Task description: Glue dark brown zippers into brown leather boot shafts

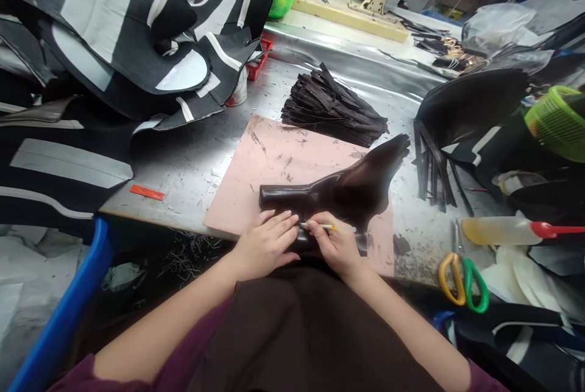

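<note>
Head camera view: a person is working over a shiny brown piece (350,197), which is lying on a pink board (240,166) at the near edge of a metal counter (176,166). The left hand (262,245) is pressing down on the piece, its fingers lying flat and close together, the thumb standing apart. The right hand (337,247) is holding a thin pen-like tool (333,227), its fingers pinching narrowly around it, with the tip pointing toward the left fingertips. Beyond the piece, a bundle of dark strips (331,105) is lying partly over the board's far edge. Black panels (98,5) with white patches are piling up at left, while scissors (467,281) and a red-tipped bottle (496,230) are lying at right.
</note>
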Demonstrator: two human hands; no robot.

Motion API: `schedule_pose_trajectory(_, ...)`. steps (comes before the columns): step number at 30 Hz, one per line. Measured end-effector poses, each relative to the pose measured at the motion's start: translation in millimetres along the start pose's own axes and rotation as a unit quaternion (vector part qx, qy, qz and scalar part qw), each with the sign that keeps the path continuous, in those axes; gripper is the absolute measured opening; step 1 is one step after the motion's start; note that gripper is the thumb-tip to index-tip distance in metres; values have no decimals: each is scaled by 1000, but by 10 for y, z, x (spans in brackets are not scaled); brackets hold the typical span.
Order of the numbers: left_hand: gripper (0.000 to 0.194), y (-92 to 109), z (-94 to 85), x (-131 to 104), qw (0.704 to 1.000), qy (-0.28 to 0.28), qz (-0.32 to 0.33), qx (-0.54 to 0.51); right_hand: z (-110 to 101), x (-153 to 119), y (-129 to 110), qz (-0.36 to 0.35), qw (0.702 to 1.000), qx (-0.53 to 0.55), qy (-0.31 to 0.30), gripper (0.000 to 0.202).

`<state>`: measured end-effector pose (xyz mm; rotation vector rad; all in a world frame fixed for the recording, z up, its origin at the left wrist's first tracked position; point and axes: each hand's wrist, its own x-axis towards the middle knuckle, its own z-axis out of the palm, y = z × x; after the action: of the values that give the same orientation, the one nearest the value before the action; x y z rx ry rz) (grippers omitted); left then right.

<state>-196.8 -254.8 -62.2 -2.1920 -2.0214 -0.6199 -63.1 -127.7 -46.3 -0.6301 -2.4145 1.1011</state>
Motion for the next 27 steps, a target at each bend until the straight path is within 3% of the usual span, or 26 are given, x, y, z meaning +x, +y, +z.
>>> schedule_pose_trajectory(17, 34, -1, 0, 13, 1000, -4, 1, -5, 2, -33, -65, 1, 1000, 25, 8, 17)
schedule_pose_trajectory(19, 37, -8, -31, -5, 1000, 11, 20, -3, -80, -62, -100, -7, 993, 30, 116, 24)
schedule_pose_trajectory(22, 38, -27, -122, -64, 994, 97, 57, -14, -381, -58, -8, 1, 937, 14, 349, 36)
schedule_pose_trajectory(24, 33, -52, -193, -83, 984, 175, -12, -40, -667, -1, 185, 48, 917, -26, 396, 31)
schedule_pose_trajectory(26, 32, -94, -252, -48, 957, 187, -193, -111, -934, 89, 444, 198, 914, -156, 318, 20)
schedule_pose_trajectory(27, 34, -121, -273, -6, 928, 158, -289, -174, -1034, 140, 574, 260, 908, -204, 256, 18)
